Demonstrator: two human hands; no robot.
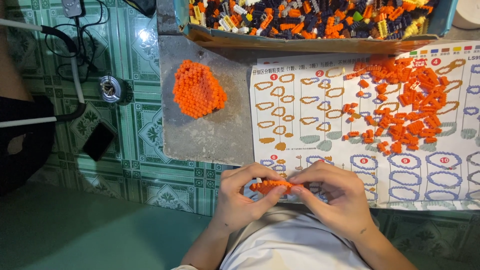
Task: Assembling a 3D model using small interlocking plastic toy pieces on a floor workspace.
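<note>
Orange brick strip [272,186] pinched between left hand [239,197] and right hand [336,200], seemingly above instruction sheet [320,145], loose bricks [405,105] beyond.

Grey stone surface [210,135] on green patterned floor tiles [135,165]. Finished orange brick lump [198,89] on it. Printed instruction sheet [300,145] beside, loose orange bricks [410,107] scattered over it. Box of mixed bricks [310,17] above. Black phone [98,141] on floor near round metal tin [110,88].

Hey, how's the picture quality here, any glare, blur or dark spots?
Head view: mostly sharp; bright glare on the green floor tiles near the top; bottom-left corner falls into shadow; both hands, left hand and right hand, holding the orange brick strip, look evenly lit.
</note>
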